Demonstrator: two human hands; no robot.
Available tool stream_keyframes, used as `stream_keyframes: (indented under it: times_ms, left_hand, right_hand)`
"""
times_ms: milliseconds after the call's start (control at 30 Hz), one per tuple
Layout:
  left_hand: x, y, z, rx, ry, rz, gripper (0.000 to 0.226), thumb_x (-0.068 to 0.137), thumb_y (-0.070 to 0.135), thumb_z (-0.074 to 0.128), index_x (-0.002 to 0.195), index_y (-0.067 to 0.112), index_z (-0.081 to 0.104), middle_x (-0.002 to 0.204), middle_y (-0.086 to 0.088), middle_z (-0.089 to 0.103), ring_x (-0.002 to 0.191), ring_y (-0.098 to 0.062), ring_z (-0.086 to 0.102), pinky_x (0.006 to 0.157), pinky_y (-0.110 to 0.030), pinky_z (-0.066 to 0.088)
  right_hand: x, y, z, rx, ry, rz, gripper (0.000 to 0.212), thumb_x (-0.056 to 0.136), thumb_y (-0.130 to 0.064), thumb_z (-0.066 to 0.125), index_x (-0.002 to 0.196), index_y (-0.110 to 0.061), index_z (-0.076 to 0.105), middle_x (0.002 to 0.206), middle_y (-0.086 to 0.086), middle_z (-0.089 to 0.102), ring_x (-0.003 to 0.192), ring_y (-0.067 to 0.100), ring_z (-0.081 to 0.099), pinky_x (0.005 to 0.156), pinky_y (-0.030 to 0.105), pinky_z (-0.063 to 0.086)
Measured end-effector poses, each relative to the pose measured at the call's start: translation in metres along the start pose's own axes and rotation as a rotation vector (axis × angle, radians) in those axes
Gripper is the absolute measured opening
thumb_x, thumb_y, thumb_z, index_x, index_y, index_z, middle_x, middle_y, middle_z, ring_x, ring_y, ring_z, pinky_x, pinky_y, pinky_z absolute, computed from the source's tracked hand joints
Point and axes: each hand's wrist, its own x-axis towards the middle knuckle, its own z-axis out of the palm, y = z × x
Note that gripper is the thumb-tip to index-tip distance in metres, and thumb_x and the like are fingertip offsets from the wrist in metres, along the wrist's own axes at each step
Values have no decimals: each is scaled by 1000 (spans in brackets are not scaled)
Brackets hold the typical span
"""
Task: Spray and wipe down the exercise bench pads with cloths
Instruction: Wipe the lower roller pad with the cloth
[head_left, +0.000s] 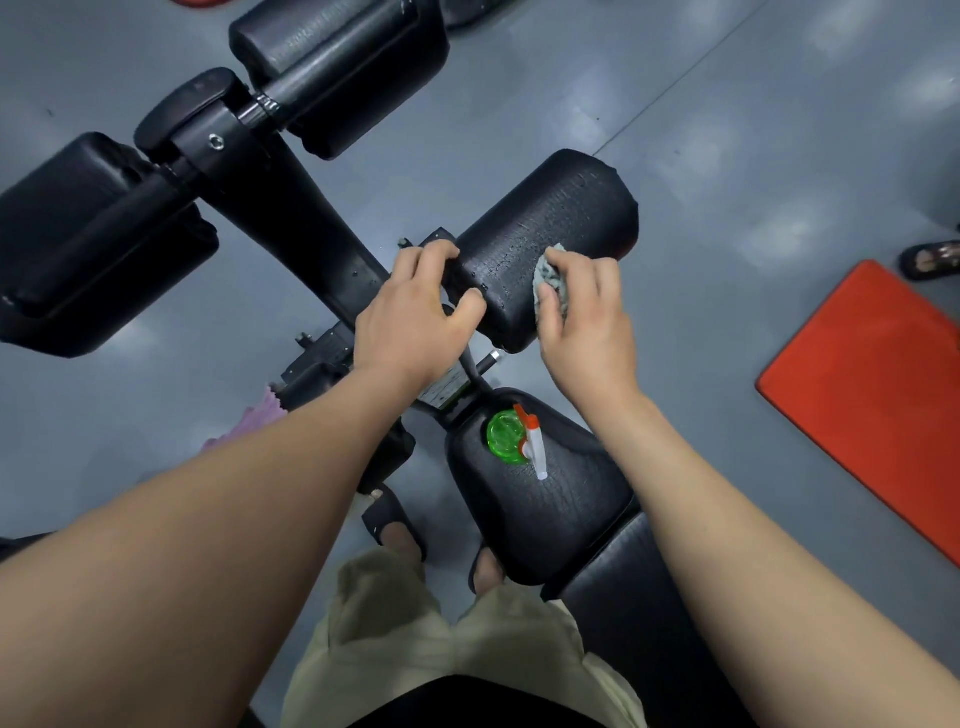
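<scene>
Mid-task, I judge: my right grip (582, 317) pinches a crumpled grey cloth (553, 275) against the droplet-beaded black vinyl roller pad (545, 208), left grip (415, 312) clasps its end alongside, green plastic spray bottle (511, 436) stands behind both grips, farther black pads (337, 67) seemingly outstanding.

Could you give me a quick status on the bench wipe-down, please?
Left hand grips roller pad end. Right hand presses grey cloth on it. Spray bottle stands on seat pad, nothing blocking.

A gym: black padded exercise bench (545, 244), grey rubber floor (753, 130), red mat (872, 374).
</scene>
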Motion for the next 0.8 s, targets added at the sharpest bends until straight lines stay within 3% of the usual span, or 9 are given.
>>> stream_keyframes:
  times_ms: [100, 200, 300, 433, 600, 700, 800]
  left_hand:
    - [-1, 0, 2, 35, 13, 29, 45, 94, 51, 47, 136, 37, 43, 140, 15, 47, 118, -14, 53, 87, -36, 39]
    - [-2, 1, 1, 43, 4, 39, 47, 96, 49, 46, 140, 33, 42, 142, 12, 51, 123, -15, 53, 92, -39, 41]
    - [-3, 0, -3, 33, -44, 61, 51, 97, 43, 44, 145, 29, 38, 144, 7, 51, 124, -19, 54, 100, -44, 44]
    - [-10, 2, -7, 68, -139, 57, 75, 84, 49, 53, 152, 31, 26, 139, 0, 57, 122, -23, 56, 103, -49, 46]
    - [-12, 4, -8, 78, -136, 94, 97, 74, 52, 67, 156, 26, 23, 157, 4, 39, 132, -21, 52, 107, -47, 44]
    - [-9, 2, -4, 114, -124, 98, 104, 72, 54, 69, 159, 27, 18, 159, 7, 32, 130, -20, 54, 102, -46, 47]
    - [-7, 1, -2, 158, -115, 97, 109, 71, 58, 68, 161, 29, 13, 157, 9, 31, 123, -21, 58, 92, -40, 49]
  right_hand:
    - [-12, -9, 5, -19, -59, -113, 33, 101, -28, 56, 134, -24, 58, 112, 2, 48, 78, 25, 58, 61, 42, 55]
    - [-11, -9, 0, -65, -105, -216, 31, 101, -33, 55, 132, -29, 59, 107, 0, 46, 66, 21, 52, 51, 39, 52]
    - [5, -6, -10, -85, -77, -180, 32, 101, -35, 55, 133, -32, 57, 108, -1, 46, 70, 23, 54, 55, 40, 54]
    - [8, -6, -13, -67, -83, -88, 41, 100, -30, 56, 141, -28, 52, 118, 1, 50, 82, 29, 60, 63, 42, 54]
    - [-14, -7, -13, -74, -191, -284, 34, 98, -25, 55, 131, -31, 58, 109, -1, 47, 70, 23, 52, 53, 39, 51]
    - [-1, -13, -12, -56, -164, -291, 32, 96, -18, 56, 124, -30, 66, 109, 2, 49, 75, 16, 44, 54, 35, 47]
    - [13, -23, -10, -87, -219, -342, 36, 92, -13, 57, 122, -30, 68, 110, 5, 49, 82, 23, 53, 56, 34, 46]
